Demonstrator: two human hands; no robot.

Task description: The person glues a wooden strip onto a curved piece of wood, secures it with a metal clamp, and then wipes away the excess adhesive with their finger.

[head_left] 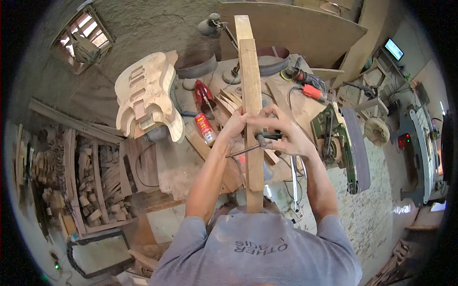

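Observation:
A long pale wooden beam (pixel 250 71) of stacked pieces stands out from my body toward the back of the bench. My left hand (pixel 234 125) grips it along its left side at mid-length. A metal screw clamp (pixel 262 139) with a long crossbar handle sits across the beam. My right hand (pixel 286 131) is curled round the clamp at the right side, fingertips near the beam's top. A red spray can (pixel 204 128) and loose wood strips lie just left of my left hand.
A cluttered workbench (pixel 174 169) holds stacked guitar bodies (pixel 143 90) at left, a red bottle (pixel 204 95), power tools (pixel 312 93) at back right and a belt sander (pixel 350 148). Plywood sheets (pixel 291 26) lean behind. Wood offcuts (pixel 98 186) fill a lower-left rack. Machinery (pixel 420 148) stands right.

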